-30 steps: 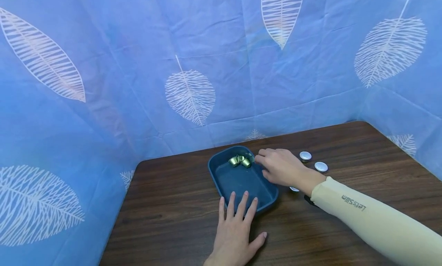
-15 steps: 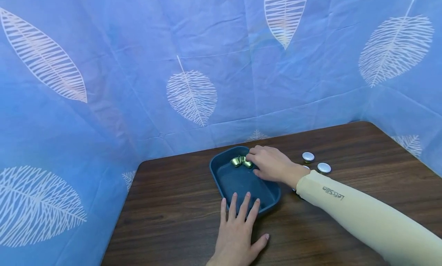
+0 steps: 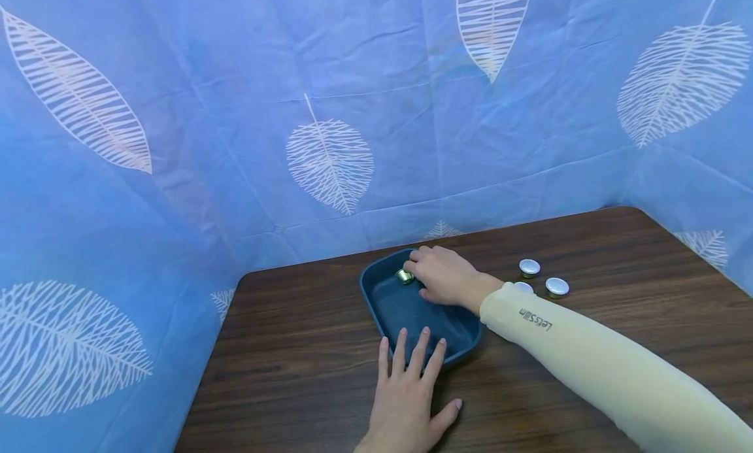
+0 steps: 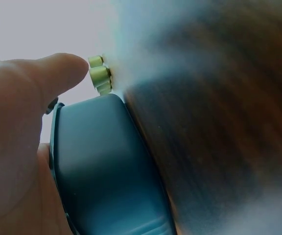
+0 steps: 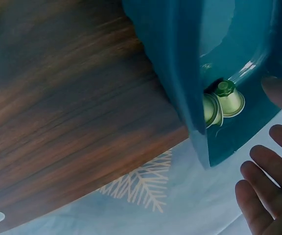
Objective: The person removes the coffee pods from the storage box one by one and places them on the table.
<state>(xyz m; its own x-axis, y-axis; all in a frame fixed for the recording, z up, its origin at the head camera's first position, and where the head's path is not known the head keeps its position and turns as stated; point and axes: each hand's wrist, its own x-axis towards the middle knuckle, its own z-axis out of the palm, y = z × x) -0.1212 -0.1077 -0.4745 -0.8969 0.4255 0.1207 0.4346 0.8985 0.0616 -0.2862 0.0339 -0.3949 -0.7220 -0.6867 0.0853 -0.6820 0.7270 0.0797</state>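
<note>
A blue rectangular tray (image 3: 391, 309) lies on the table, with green coffee capsules (image 5: 231, 102) grouped at its far end. In the head view one capsule (image 3: 404, 276) shows left of my right hand (image 3: 444, 276), which hides the others. That hand is over the tray's far right part. Its fingers look relaxed in the right wrist view, with a gap before the thumb (image 5: 280, 93) and nothing seen between them. My left hand (image 3: 402, 401) rests its straight, spread fingers on the tray's near rim, thumb out to the side.
Right of the tray, several capsules with silver lids stand on the dark wood table (image 3: 282, 348), among them one capsule (image 3: 529, 267) at the back and another capsule (image 3: 556, 287) nearer. A blue leaf-print cloth (image 3: 235, 146) hangs behind the table.
My right hand has moved left, further over the tray, and now covers most of the capsules there. Capsules on the table show more as the arm shifts. My left hand stays put.
</note>
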